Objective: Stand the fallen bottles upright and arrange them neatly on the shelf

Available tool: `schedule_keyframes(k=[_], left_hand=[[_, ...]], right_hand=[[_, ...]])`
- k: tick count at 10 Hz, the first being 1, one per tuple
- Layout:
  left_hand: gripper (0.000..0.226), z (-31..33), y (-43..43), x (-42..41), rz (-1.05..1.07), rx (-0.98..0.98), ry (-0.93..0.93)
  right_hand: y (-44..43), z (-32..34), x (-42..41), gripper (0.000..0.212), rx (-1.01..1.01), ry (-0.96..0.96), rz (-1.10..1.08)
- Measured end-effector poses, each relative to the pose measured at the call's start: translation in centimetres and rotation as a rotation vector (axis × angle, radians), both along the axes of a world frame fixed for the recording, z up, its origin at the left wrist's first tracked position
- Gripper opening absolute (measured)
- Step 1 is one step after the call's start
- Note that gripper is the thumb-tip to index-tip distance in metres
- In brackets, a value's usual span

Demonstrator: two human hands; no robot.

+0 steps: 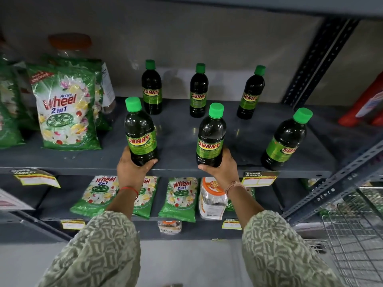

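Green-capped front-left bottle gripped by left hand, front-middle bottle by right hand, fingers mostly hidden behind bases; detergent bag at 9 o'clock on shelf.

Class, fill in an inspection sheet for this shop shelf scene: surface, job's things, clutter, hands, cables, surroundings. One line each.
Surface: dark grey metal shelf, bare between the bottles.
Job's things: six green-capped Sunny bottles, all upright, in two rows of three; back row stands untouched, front right bottle stands free near the edge.
Clutter: Wheel detergent bag at the shelf's left; red packs at far right.
Hands: left hand grips the front left bottle at its base; right hand grips the front middle bottle at its base.
Cables: nothing seen.
Surroundings: lower shelf with detergent bags, price tags, wire basket at lower right.
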State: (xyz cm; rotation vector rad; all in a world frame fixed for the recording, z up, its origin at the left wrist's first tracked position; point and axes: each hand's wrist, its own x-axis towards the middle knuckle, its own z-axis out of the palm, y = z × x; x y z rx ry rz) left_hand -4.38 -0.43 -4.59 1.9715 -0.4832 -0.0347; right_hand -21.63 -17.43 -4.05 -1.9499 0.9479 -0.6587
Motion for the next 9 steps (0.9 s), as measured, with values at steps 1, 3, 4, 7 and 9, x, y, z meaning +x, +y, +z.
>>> schedule_keyframes(k=[1,3,4,7,9], left_hand=[[0.076,-0.1,0.4,0.1,-0.052,0.028,-0.006],[0.076,-0.4,0.9,0.7,-0.079,0.074,-0.028],[0.073,-0.5,1.0,0.8,-0.077,0.071,-0.035],[0.071,-0.5,0.9,0.9,-0.091,0.093,-0.009],[0.112,0.1,1.7,-0.6,-0.046,0.085,-0.014]], right_hand=[[0.0,0.1,0.0,0.073,0.003,-0.002,0.004],[0.0,0.0,-0.1,0.073,-0.009,0.009,-0.001],[0.1,0.0,0.0,0.072,-0.016,0.004,0.005],[0.0,-0.4,0.0,0.071,0.018,0.059,0.006],[1.3,0.2,-0.8,0.107,-0.011,-0.001,-0.008]])
